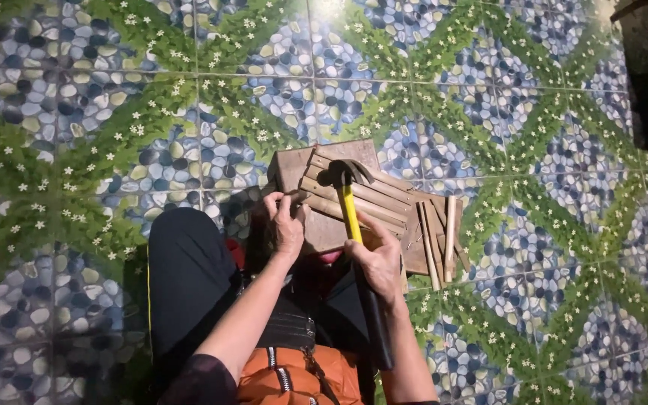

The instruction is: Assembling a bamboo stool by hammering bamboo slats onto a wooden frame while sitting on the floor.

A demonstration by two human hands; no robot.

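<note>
At frame centre, the right hand (379,259) grips a yellow-handled hammer (349,202). The left hand (286,225) pinches a wooden slat (354,196) on the board (294,166); loose sticks (440,236) lie to the right.

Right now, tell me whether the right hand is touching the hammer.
Touching. The head view shows the right hand wrapped around the yellow shaft of the hammer, with no gap between fingers and handle.

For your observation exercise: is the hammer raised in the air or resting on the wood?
Resting, it appears. The hammer head sits against the wooden slats, gripped by the right hand; the left hand steadies the wooden board.
</note>
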